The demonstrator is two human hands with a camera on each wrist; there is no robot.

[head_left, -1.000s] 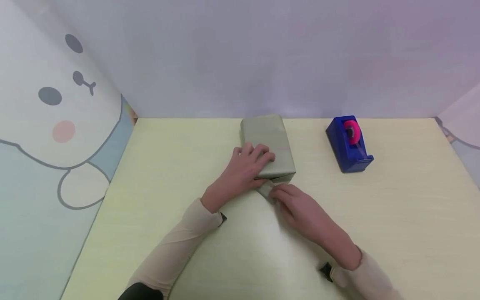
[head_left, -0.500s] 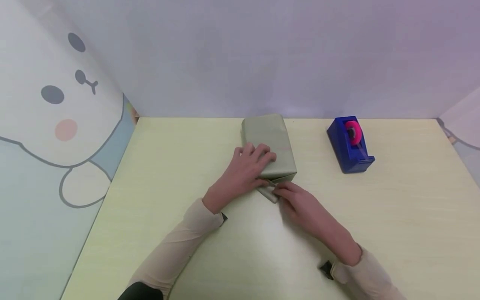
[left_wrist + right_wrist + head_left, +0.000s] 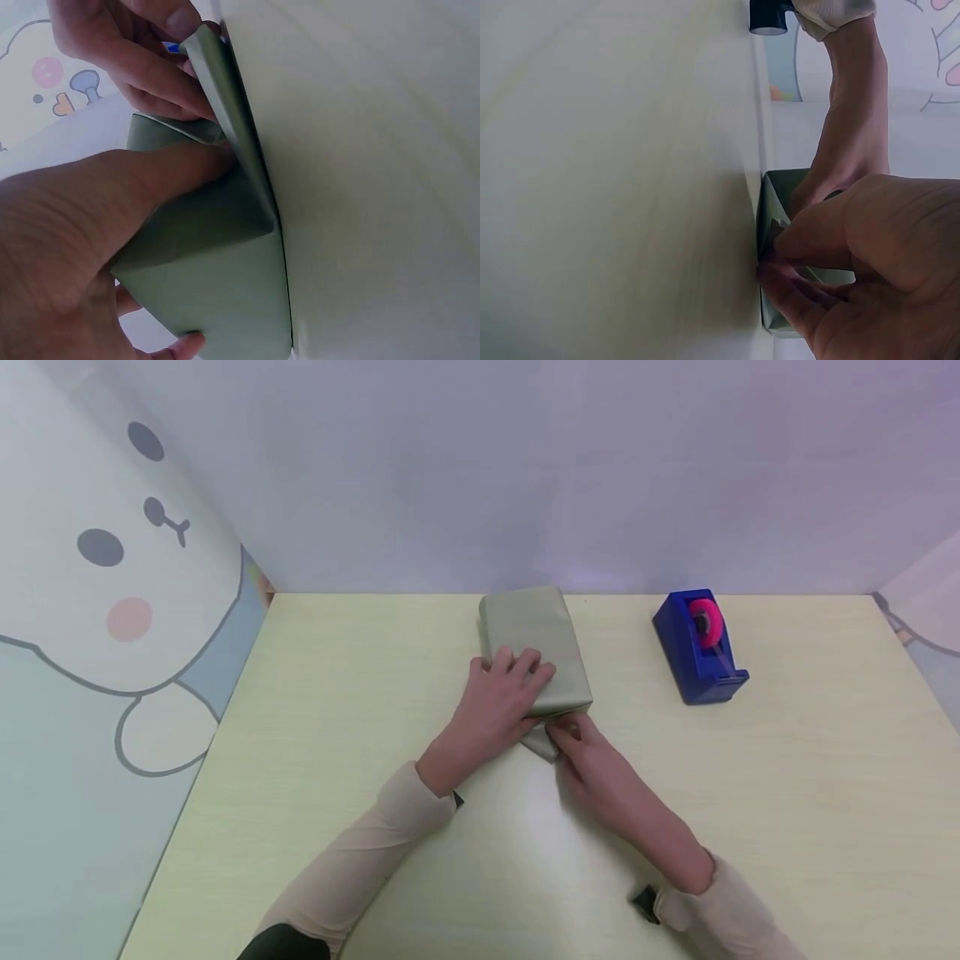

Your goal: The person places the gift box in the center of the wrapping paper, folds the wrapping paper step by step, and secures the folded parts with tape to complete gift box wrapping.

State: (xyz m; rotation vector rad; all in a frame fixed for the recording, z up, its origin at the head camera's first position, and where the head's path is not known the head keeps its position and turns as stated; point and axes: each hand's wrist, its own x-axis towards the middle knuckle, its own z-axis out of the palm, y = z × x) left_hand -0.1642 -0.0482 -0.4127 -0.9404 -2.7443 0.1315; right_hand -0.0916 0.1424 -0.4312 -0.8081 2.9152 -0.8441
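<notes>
A box wrapped in grey-green paper [image 3: 528, 618] lies on the table, a paper flap [image 3: 542, 743] sticking out from its near end. My left hand [image 3: 491, 702] holds the box, fingers spread bent over its top. In the left wrist view, the left thumb [image 3: 165, 172] presses the folded paper at the box's end. My right hand [image 3: 600, 768] pinches the flap's edge between thumb and fingers at the near right corner. The right wrist view shows those fingertips [image 3: 780, 281] low by the tabletop; part of the flap is hidden behind them.
A blue tape dispenser [image 3: 693, 647] with a pink tape core stands to the right of the box. The pale table [image 3: 360, 668] meets a plain wall [image 3: 450, 477] at the back. A cartoon-printed wall panel [image 3: 112, 568] borders the left side.
The right fingers have shifted slightly along the flap toward the box, and the flap's shape has changed. The left hand stays on the box, its wrist a little further right. The dispenser has not moved.
</notes>
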